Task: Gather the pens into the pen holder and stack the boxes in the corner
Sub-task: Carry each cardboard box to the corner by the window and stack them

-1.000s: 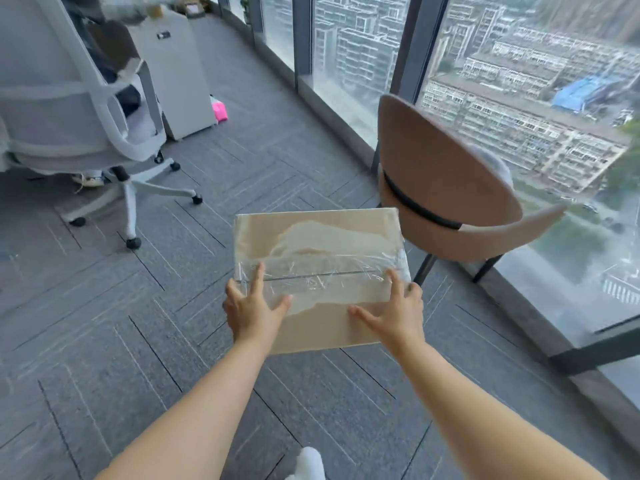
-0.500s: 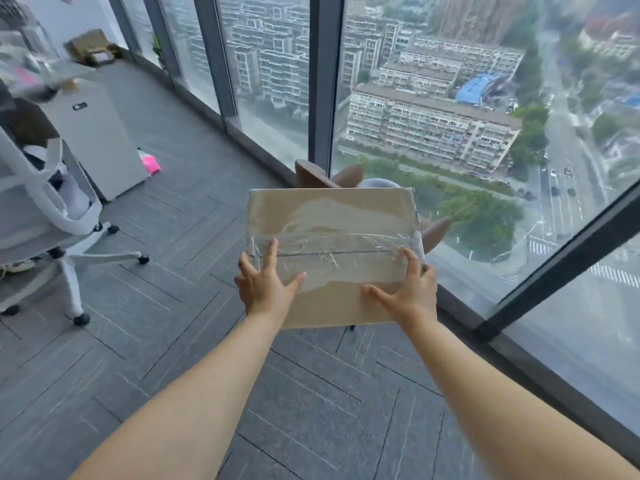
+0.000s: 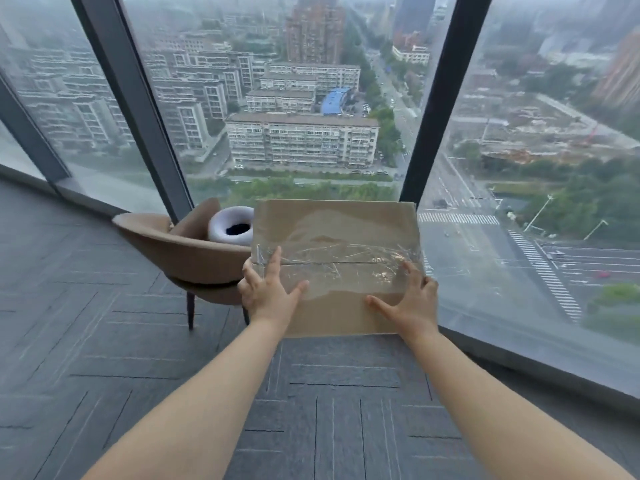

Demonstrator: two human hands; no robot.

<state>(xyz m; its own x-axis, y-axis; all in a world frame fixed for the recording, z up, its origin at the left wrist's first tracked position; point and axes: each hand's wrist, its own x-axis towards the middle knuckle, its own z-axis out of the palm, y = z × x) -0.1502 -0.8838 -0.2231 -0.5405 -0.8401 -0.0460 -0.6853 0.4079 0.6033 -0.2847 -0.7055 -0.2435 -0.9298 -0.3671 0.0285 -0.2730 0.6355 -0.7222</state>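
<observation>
A brown cardboard box (image 3: 332, 233), sealed across its top with shiny clear tape, is held out in front of me above the grey carpet. My left hand (image 3: 266, 289) grips its near left corner, fingers spread over the top. My right hand (image 3: 412, 303) grips the near right edge, thumb lying on the lid. Both arms are stretched forward. No pens or pen holder are in view.
A tan armchair (image 3: 180, 247) with a white ring cushion (image 3: 232, 228) stands just left of the box. Floor-to-ceiling windows with dark frames (image 3: 436, 109) run ahead and along the right, and their sill (image 3: 540, 362) slants close on the right.
The view has swung right, from the office chair and cabinet to the window. The box stays held in both hands, and the armchair now sits to its left.
</observation>
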